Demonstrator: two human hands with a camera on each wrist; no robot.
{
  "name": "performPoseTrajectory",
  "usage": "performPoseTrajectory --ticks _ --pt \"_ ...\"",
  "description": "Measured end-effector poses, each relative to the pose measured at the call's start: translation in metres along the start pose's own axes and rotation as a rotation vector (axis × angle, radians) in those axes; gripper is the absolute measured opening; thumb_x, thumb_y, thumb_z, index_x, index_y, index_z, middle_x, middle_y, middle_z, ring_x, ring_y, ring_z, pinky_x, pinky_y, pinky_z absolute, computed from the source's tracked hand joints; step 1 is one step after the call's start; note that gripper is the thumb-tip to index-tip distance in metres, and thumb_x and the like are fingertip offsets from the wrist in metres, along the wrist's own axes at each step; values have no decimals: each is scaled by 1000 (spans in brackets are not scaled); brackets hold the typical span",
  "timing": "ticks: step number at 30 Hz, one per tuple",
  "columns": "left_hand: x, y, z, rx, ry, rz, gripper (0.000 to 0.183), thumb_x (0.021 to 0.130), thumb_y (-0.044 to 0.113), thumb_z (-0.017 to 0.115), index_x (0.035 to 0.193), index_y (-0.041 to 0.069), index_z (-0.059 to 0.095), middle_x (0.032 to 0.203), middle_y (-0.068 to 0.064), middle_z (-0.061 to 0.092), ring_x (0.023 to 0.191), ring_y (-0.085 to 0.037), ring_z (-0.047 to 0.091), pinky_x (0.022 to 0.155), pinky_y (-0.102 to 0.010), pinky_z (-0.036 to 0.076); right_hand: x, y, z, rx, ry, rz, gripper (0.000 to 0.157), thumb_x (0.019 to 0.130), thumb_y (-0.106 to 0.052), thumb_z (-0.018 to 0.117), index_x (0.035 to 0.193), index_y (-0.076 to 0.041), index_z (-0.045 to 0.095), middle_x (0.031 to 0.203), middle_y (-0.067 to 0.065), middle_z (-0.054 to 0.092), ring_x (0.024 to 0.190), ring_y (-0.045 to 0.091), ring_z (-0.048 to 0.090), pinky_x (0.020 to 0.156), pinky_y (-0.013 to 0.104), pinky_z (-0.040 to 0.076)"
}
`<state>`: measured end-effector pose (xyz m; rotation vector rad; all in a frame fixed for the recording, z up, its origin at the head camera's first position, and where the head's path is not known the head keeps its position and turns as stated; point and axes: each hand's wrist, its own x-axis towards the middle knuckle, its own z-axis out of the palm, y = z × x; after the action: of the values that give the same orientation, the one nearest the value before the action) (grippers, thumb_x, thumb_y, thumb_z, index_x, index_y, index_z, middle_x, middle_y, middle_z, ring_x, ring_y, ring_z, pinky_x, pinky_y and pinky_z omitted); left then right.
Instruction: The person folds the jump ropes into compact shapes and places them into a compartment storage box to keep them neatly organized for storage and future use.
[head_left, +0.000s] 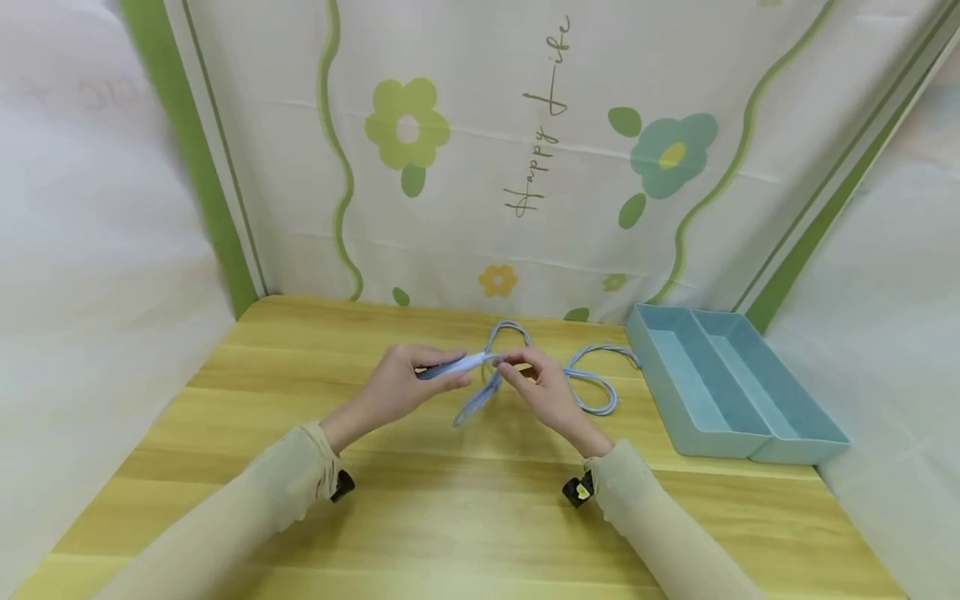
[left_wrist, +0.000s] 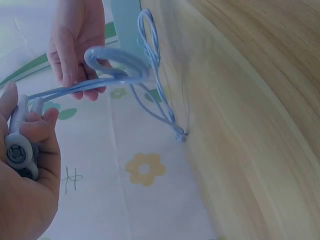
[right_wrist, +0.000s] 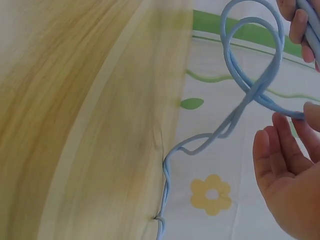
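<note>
Two pale blue handles of a jump rope (left_wrist: pixel 19 150) lie side by side in my left hand (head_left: pixel 393 385), gripped between thumb and fingers. Cord leaves the handle tips toward my right hand (head_left: pixel 551 396), just to the right above the table. There the thumb and fingers pinch the doubled blue cord (right_wrist: pixel 295 115) close to the handles; the other fingers look loosely bent in the right wrist view. A loop of cord hangs below the hands, and more cord lies in loose curves on the table behind and to the right.
A blue tray with two long compartments (head_left: pixel 723 442) stands at the right of the wooden table (head_left: pixel 450 517). One bend of the cord reaches its left side. Behind the table hangs a flower-printed cloth (head_left: pixel 450 208), with pale sheets at both sides.
</note>
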<state>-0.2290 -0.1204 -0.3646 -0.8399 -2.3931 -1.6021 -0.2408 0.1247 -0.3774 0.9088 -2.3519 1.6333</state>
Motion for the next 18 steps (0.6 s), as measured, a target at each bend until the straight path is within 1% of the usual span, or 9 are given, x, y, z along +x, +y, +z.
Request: performPoseTrajectory --ticks 3,5,8,12,14,15,18 --pt "-1 0 4 -9 21 -8 37 84 13 80 118 3 71 109 -9 71 85 -16 68 68 -31 56 -3 -1 0 71 -17 -10 16 101 0 54 110 9 64 109 24 66 100 36 62 84 48 51" --pt "2 1 4 -19 20 1 38 83 13 81 118 3 71 109 -9 71 88 -16 69 70 -31 57 -3 0 -1 113 -18 -17 16 101 1 52 109 9 63 106 26 66 98 38 62 83 46 52" --pt "6 3 3 -35 11 -4 40 82 21 82 118 8 72 109 -5 71 91 -13 69 73 -30 56 -4 1 -2 158 -15 -15 16 101 3 52 110 7 63 105 28 65 96 36 64 82 46 52" --pt "9 3 1 -15 17 8 42 81 33 82 117 12 73 107 -1 72 86 -12 69 69 -30 57 -6 -1 -4 166 16 16 16 101 2 53 111 7 64 101 29 65 92 26 66 82 47 53" --pt "10 1 0 16 21 27 43 82 34 81 117 11 73 107 -1 72 85 -12 69 67 -31 57 -8 -3 -6 168 41 38 16 100 1 53 110 8 63 97 31 64 88 24 66 80 43 54" --pt "10 0 0 30 16 34 42 83 34 80 117 11 73 107 0 71 85 -12 69 68 -31 56 -9 -5 -8 167 54 48 16 100 1 53 109 9 63 94 32 64 85 26 66 78 40 55" --pt "11 -3 0 67 -18 36 40 86 34 77 120 13 72 109 2 71 86 -9 68 68 -30 56 -10 -9 -13 155 78 61 14 100 1 54 107 10 63 87 32 62 78 35 64 71 32 56"
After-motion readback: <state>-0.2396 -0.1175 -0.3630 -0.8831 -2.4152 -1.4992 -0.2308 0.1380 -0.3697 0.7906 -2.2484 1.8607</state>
